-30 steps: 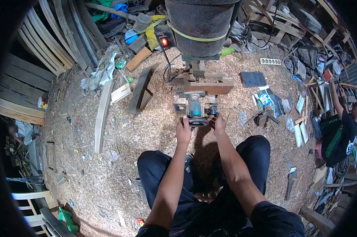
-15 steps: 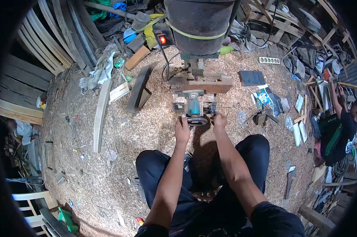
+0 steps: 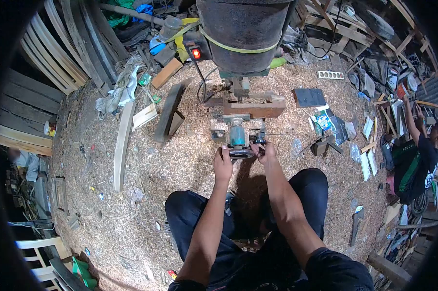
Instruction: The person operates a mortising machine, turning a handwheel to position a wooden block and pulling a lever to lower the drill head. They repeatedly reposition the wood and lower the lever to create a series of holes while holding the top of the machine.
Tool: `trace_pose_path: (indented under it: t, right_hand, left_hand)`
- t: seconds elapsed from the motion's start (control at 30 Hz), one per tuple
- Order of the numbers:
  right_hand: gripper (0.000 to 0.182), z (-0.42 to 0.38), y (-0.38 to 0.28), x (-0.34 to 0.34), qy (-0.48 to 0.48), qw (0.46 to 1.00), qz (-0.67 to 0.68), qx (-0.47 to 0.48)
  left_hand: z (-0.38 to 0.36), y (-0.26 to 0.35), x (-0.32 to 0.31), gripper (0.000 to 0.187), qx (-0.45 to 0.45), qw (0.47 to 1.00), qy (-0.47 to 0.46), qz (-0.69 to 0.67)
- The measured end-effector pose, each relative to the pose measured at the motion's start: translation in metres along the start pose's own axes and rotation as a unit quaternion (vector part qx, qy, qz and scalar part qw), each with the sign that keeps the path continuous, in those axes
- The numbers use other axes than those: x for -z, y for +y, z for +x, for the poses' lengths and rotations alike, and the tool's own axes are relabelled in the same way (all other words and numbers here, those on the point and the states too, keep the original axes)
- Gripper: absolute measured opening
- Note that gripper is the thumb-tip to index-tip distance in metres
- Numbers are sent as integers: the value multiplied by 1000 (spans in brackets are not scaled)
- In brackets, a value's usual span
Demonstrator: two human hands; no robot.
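My left hand (image 3: 223,164) is closed on the left side of a dark round handwheel (image 3: 242,154) at the front of a machine. Close to the wheel's right side, my right hand (image 3: 266,153) has its fingers curled on a small dark crank knob (image 3: 260,142). Behind the wheel sits a worn green vise body (image 3: 237,136). A brown wooden block (image 3: 260,109) lies across the machine behind it, with chips on top. Above the block hangs a large dark motor housing (image 3: 241,36) with a yellow band; its lower tool is partly hidden.
A lit red switch (image 3: 195,53) is on the motor's left. Dark timber (image 3: 169,114) and a pale curved board (image 3: 124,145) lie left on the chip-covered floor. A black block (image 3: 309,97) and power strip (image 3: 330,75) lie right. Another person (image 3: 417,165) works at far right.
My right hand has shifted slightly down and inward, closer to the handwheel. My left hand keeps its place on the rim. The whole view has shifted a little.
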State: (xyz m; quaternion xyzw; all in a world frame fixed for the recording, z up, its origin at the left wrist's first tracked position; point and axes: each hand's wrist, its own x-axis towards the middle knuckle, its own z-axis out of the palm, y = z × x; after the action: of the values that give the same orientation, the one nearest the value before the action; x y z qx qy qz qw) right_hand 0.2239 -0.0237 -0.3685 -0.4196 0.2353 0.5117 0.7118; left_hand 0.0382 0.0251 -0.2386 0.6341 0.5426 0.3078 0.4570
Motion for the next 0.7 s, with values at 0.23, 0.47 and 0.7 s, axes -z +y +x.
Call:
trace_pose_path:
  t: [0.23,0.47,0.7]
  right_hand:
    - [49,11,10,18,149,882,-343,285]
    - [35,12,23,5,103,985,-28,137]
    - [33,3,36,15,64,897,-278,337]
  left_hand:
    - [3,-8,-4,49,-18,1000,4,1]
    - [1,-19,-6,47,-23,1000,12,11]
    - [4,-22,-9,47,-23,1000,19,5]
